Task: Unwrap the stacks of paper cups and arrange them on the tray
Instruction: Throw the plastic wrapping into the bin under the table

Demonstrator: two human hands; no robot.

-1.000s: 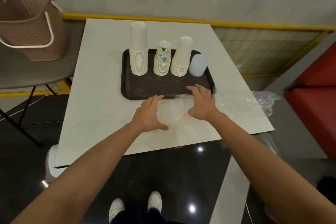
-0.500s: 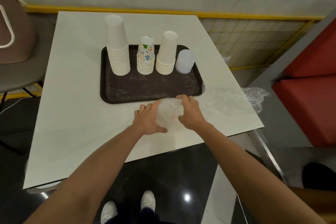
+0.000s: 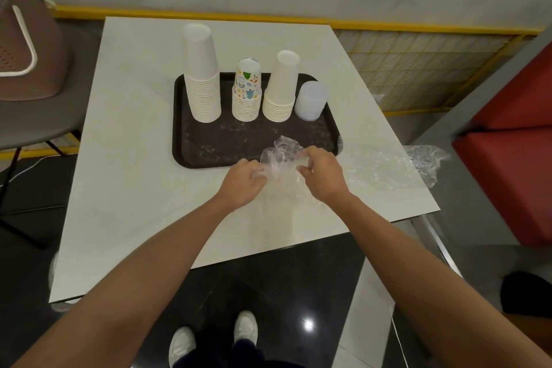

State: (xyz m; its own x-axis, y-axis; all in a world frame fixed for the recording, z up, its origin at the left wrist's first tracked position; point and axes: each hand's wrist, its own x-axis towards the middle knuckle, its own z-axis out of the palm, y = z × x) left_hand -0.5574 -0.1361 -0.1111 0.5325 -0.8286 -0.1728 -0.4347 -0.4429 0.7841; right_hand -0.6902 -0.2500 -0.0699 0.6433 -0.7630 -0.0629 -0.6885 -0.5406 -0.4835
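Four cup stacks (image 3: pixel 203 84) stand on the tray (image 3: pixel 209 152).
Left hand (image 3: pixel 243 181) and right hand (image 3: pixel 324 173) fingers (image 3: pixel 310 155) clutch crumpled wrap (image 3: pixel 282 152), partly buried in it.

We see a dim, warm indoor scene, lit softly from above. The white bench (image 3: pixel 134 158) is the brightest surface, and shadows on it are faint and soft-edged. A small hard glare spot sits on the glossy black floor (image 3: pixel 298 293). The clear plastic wrap (image 3: pixel 280 155) catches small glints. The wide lens bows the bench edges, and the red seat (image 3: pixel 507 173) edge looks smeared.
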